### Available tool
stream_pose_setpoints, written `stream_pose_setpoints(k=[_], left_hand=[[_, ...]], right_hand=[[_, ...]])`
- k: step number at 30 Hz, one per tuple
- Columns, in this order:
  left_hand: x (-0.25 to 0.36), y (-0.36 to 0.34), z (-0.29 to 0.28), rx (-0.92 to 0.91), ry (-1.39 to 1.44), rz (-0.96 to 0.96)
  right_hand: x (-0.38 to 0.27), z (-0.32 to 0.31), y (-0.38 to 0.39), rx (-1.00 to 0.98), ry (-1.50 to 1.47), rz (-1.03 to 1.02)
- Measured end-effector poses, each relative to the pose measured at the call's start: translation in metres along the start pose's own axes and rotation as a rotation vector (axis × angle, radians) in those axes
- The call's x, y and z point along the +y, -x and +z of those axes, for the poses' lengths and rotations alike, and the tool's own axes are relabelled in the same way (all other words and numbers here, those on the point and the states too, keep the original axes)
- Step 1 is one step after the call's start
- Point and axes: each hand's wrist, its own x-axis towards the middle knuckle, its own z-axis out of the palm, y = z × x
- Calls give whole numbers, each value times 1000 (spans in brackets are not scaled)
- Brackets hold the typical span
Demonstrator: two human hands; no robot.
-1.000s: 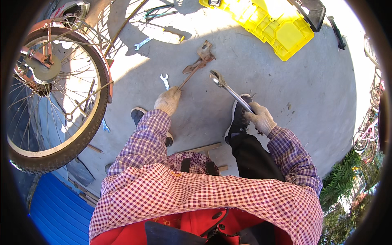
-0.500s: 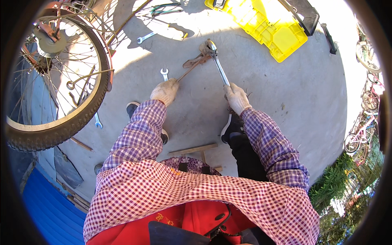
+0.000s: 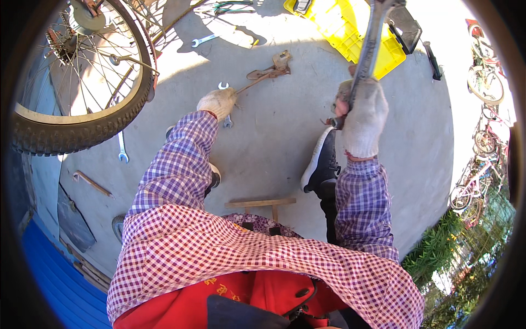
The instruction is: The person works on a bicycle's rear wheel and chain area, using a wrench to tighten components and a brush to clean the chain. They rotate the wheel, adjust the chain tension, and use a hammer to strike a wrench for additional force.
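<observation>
My left hand [image 3: 217, 103], in a soiled pale knit glove, grips the thin end of a rusty rod [image 3: 250, 85] with a bent bracket [image 3: 276, 67] at its far end, low over the concrete. A silver spanner [image 3: 228, 122] lies beneath that hand, partly hidden by it. My right hand [image 3: 360, 109], gloved alike, is closed around the handle of a large metal wrench [image 3: 371, 44], raised closer to the camera at the right of the rod. Its jaw runs off the top edge.
A bicycle wheel [image 3: 137, 90] fills the upper left, with loose spanners [image 3: 121, 143] nearby. Pliers [image 3: 224, 7] lie in back, beside a yellow case [image 3: 388, 56]. A wooden stool [image 3: 260, 202] is below me, blue corrugated sheet [image 3: 49, 274] at lower left, bicycles [image 3: 482, 82] along the right.
My right hand swung the wrench left to the bracket, then lifted it up and to the right, closer to the camera. My left hand still holds the rod.
</observation>
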Motion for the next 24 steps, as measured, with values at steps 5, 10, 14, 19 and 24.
stream_pose_setpoints(k=[5, 10, 14, 19, 24], left_hand=[[-8, -9, 8, -16, 2, 10], [-16, -14, 15, 63, -199, 213], [-7, 0, 20, -328, -325, 107], [-10, 33, 34, -238, -218, 262], [-12, 29, 32, -59, -64, 92]], right_hand=[[-131, -4, -43, -231, -493, -577], [38, 59, 17, 151, -140, -318], [175, 66, 21, -133, 562, 313], [110, 64, 15, -225, -75, 550], [46, 40, 37, 18, -3, 385]])
